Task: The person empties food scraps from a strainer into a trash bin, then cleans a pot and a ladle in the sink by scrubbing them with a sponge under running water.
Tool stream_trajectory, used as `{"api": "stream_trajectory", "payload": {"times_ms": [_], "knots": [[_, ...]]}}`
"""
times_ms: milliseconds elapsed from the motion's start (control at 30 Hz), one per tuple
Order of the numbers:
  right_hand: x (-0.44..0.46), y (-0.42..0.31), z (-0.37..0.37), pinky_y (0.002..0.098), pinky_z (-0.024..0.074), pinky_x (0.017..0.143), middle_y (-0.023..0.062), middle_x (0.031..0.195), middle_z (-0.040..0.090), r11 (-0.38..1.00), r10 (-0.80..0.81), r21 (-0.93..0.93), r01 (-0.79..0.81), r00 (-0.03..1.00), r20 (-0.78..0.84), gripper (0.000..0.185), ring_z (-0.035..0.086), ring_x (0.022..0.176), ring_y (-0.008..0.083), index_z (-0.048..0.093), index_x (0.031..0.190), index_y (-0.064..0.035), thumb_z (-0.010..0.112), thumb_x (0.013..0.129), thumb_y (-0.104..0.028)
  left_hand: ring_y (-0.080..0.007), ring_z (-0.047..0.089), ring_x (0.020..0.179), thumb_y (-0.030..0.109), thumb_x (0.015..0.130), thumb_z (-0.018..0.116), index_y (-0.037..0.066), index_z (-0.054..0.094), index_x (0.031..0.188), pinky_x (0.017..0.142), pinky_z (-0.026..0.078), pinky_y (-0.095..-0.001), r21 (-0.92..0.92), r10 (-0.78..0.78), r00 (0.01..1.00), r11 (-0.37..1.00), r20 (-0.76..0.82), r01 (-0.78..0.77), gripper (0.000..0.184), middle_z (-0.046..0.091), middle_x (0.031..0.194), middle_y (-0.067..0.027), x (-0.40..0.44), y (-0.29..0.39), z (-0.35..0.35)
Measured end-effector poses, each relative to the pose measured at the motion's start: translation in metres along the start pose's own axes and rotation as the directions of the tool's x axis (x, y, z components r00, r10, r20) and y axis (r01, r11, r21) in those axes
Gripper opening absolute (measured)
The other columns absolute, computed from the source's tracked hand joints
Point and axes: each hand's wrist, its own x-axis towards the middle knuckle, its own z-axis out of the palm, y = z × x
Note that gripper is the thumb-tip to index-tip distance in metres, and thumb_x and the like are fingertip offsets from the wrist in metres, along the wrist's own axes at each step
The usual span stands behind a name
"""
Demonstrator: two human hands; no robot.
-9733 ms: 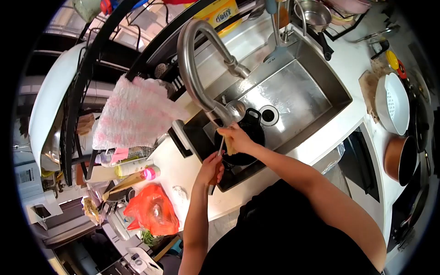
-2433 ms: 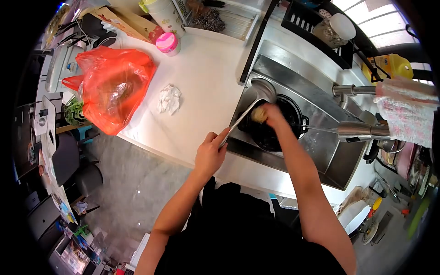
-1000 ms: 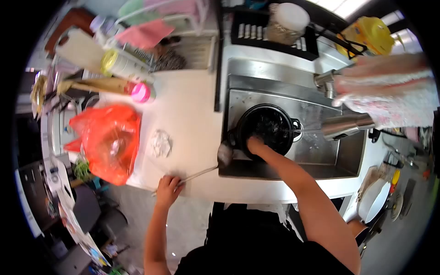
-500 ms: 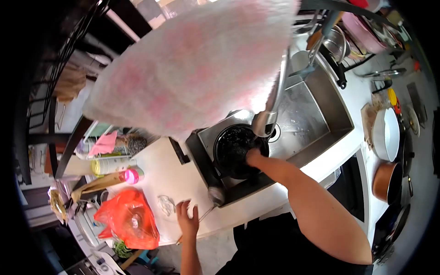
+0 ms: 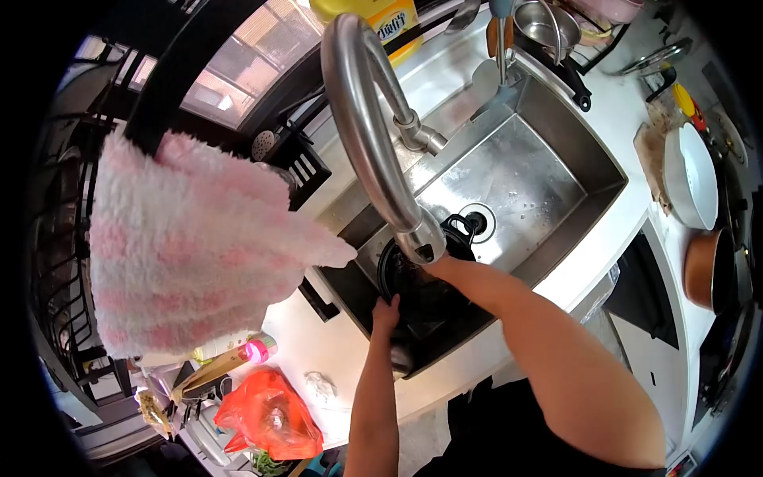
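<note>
A black pot sits in the left part of the steel sink, its looped handle near the drain. My left hand grips the near-left side of the pot, fingers closed at the rim. My right hand reaches into the pot under the faucet head; its fingers are hidden by the faucet and the dark inside. The curved steel faucet arches over the pot and covers part of it. Beside my left wrist, a rounded metal utensil end shows at the sink edge.
A pink-and-white fluffy towel hangs at the left. A red plastic bag and crumpled clear plastic lie on the left counter. At the right stand a white basin and a copper-coloured pot. A yellow bottle stands behind the faucet.
My left hand has moved from over the counter to the pot's rim. My right hand stays at the pot. The view has shifted, so the towel now appears farther left, uncovering the faucet.
</note>
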Motion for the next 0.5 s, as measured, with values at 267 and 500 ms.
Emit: {"api": "stream_trajectory", "payload": {"times_ms": [267, 500], "knots": [[-0.072, 0.011, 0.026, 0.0409, 0.0454, 0.073, 0.0194, 0.094, 0.060, 0.944, -0.307, 0.077, 0.321, 0.767, 0.564, 0.027, 0.058, 0.086, 0.0326, 0.062, 0.090, 0.0031, 0.052, 0.071, -0.013, -0.0440, 0.050, 0.094, 0.049, 0.081, 0.046, -0.010, 0.048, 0.097, 0.080, 0.041, -0.0459, -0.016, -0.065, 0.998, 0.998, 0.005, 0.066, 0.061, 0.053, 0.098, -0.0320, -0.008, 0.017, 0.027], [0.053, -0.007, 0.101, 0.0361, 0.0413, 0.083, 0.0191, 0.103, 0.057, 0.908, -0.173, 0.382, 0.169, 0.985, -0.024, 0.031, 0.054, 0.093, 0.0332, 0.059, 0.099, -0.0005, 0.044, 0.076, -0.015, -0.0430, 0.051, 0.092, 0.048, 0.083, 0.043, -0.007, 0.046, 0.096, 0.076, 0.042, -0.0464, 0.033, -0.083, 0.994, 0.996, 0.066, 0.081, 0.057, 0.054, 0.096, -0.0291, 0.000, 0.042, 0.022]]}}
